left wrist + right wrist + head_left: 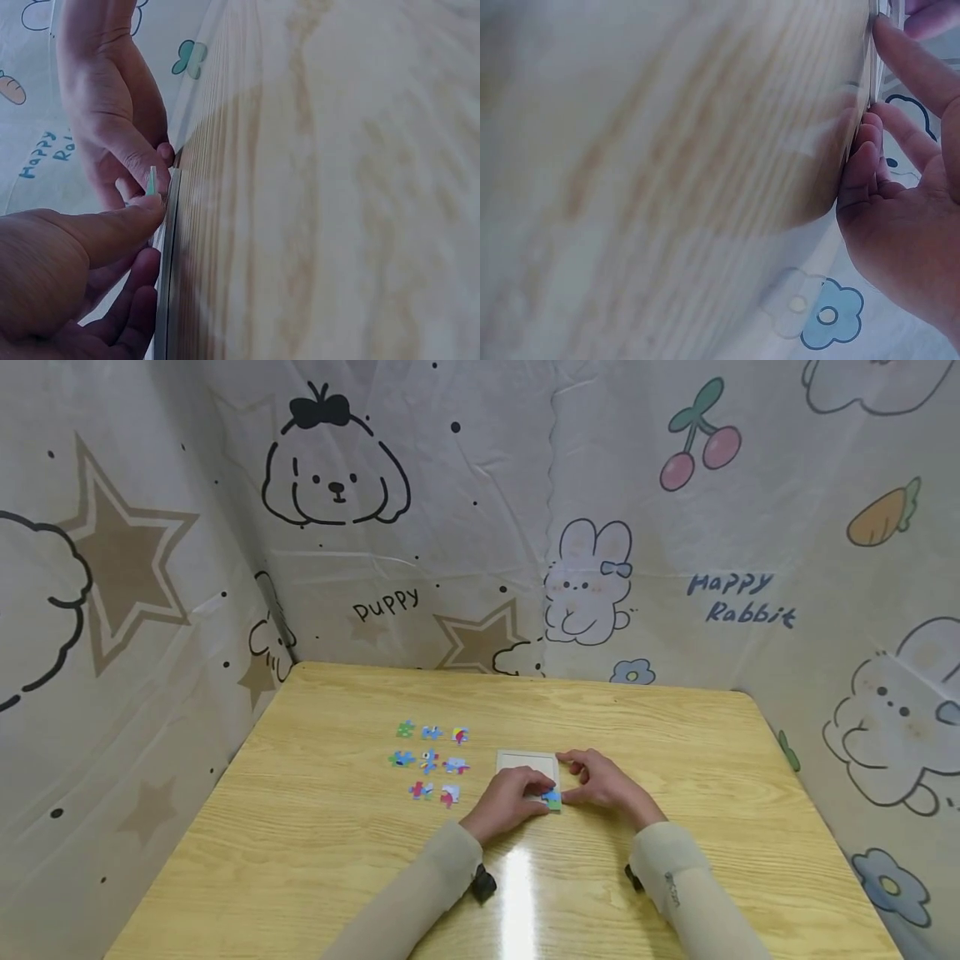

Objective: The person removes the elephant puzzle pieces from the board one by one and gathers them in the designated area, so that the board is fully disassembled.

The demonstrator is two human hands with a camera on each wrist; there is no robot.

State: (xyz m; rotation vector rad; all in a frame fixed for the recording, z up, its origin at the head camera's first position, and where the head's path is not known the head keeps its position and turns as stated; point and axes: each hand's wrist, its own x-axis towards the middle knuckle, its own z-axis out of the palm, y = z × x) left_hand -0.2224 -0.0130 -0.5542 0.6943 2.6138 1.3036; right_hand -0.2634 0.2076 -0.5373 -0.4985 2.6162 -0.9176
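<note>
In the head view a pale puzzle tray (527, 753) lies on the table, with both hands at it. My left hand (510, 802) reaches over its near part and pinches a blue-and-green puzzle piece (553, 800) at the near right corner. From the left wrist view, that piece (152, 181) stands tilted above the tray rim (171, 262), by the thumb tip. At the tray's right edge, my right hand (603, 785) touches the side with extended thumb and forefinger. Its other fingers rest curled near the table in the right wrist view (915, 187).
Several loose puzzle pieces (429, 761) lie in rows to the left of the tray. The wood-grain table (315, 827) meets a printed cloth (480, 527) behind and at the sides. Dark wrist devices (483, 884) sit under the sleeves.
</note>
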